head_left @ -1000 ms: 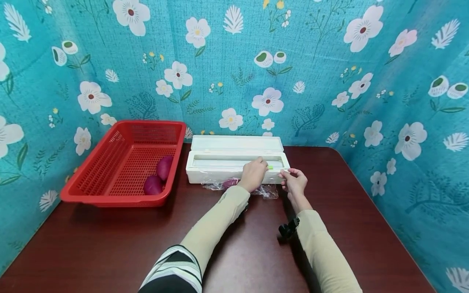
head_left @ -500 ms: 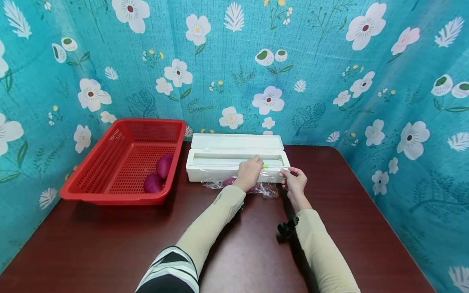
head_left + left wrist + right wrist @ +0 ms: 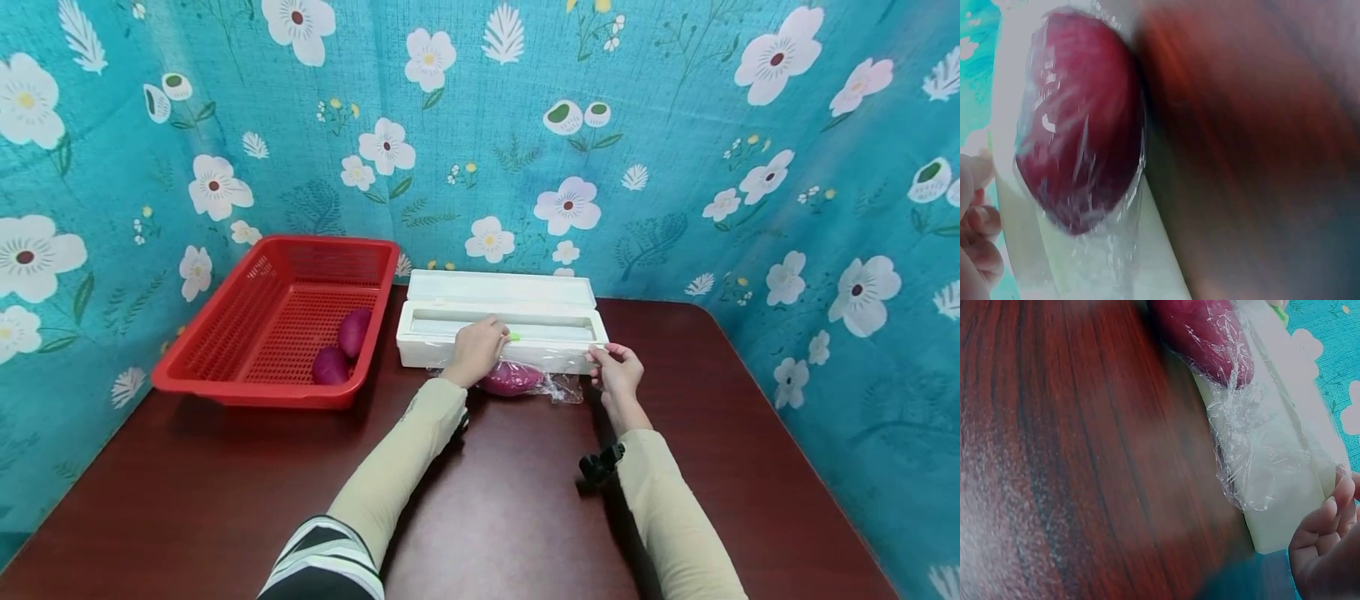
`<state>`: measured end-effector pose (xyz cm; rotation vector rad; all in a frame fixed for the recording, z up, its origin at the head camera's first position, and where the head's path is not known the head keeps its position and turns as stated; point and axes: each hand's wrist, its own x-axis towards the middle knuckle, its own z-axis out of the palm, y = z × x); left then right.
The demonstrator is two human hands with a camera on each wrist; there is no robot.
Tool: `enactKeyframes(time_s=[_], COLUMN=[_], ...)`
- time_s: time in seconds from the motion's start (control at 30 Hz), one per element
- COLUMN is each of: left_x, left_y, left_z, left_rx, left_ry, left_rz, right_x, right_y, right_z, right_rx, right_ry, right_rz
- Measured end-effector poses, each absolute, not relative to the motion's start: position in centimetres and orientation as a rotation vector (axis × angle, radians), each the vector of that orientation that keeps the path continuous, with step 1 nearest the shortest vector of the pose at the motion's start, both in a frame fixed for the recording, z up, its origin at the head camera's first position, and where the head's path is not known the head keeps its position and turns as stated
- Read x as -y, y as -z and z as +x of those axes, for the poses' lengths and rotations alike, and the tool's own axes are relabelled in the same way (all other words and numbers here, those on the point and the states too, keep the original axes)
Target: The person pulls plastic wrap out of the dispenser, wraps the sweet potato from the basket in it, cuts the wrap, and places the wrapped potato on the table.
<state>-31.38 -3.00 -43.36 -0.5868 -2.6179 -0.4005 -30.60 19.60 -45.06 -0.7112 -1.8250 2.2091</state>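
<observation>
A white cling film box (image 3: 420, 350) lies with its lid raised. My left hand (image 3: 474, 350) pinches the green slide cutter (image 3: 514, 337) on its front rail. At the box's right front corner, the thumb and fingertips of my right hand (image 3: 618, 375) pinch the edge. Clear film (image 3: 1272, 456) drapes down the front of the box from that rail. Wrapped in the film, a purple sweet potato (image 3: 512, 379) rests against the box's front; the left wrist view shows this sweet potato (image 3: 1085, 119) up close, the plastic crinkled over it.
A red perforated basket (image 3: 247, 392) stands left of the box, with two purple sweet potatoes (image 3: 354, 332) in its right side. The dark wooden table (image 3: 525, 500) meets a blue flowered curtain (image 3: 465, 200) behind the box and along the sides.
My left hand has slid left along the box with the green cutter, uncovering more of the wrapped sweet potato. My right hand stays at the right corner. The head view has shifted slightly.
</observation>
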Motion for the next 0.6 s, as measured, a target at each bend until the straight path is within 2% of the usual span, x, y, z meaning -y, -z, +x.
enactKeyframes(time_s=[0.1,0.3,0.6], left_x=[3.0,2.6,1.1], left_y=[42.9,42.6,43.3], left_z=[-31.5,-31.4,-31.6], left_rx=[2.648,2.714,2.578], left_ry=[0.477,0.656,0.656], left_rz=[-0.585,-0.421,-0.193], right_x=[-19.9,-19.7,-19.7], right_y=[44.8,45.3,45.4], right_z=[-30.6,-30.7,-30.9], right_rx=[1.850,1.837,1.853], right_ry=[-2.200,-2.184,-2.166], right_rz=[-0.720,-0.686,-0.698])
